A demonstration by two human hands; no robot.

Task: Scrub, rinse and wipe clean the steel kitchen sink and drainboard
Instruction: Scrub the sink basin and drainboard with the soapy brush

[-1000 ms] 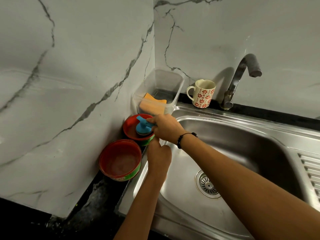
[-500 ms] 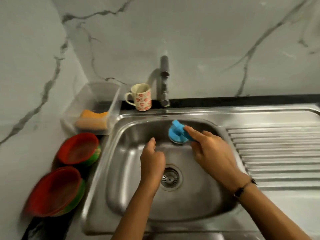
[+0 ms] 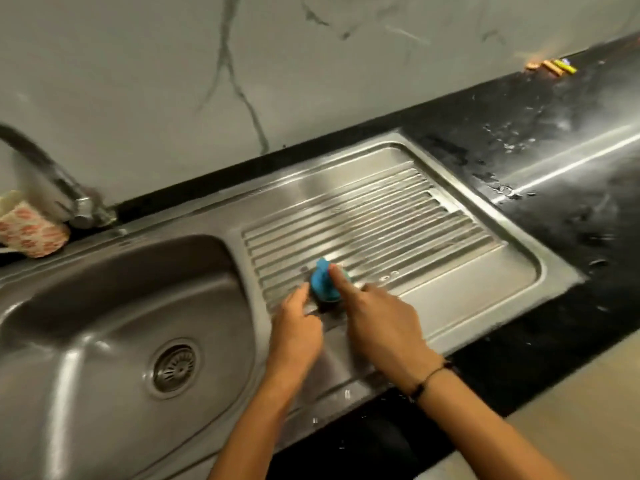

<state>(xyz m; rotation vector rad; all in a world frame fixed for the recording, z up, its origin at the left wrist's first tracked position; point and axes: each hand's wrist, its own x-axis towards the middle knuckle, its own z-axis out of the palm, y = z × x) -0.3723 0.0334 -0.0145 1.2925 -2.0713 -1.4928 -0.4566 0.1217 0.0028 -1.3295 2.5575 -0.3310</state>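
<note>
Head view, sink basin [image 3: 104, 306] bare, scrubber [image 3: 323, 282] on drainboard [image 3: 398, 220], both hands touching

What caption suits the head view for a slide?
Right hand holds a blue scrubber on the steel drainboard; left hand beside it.
</note>
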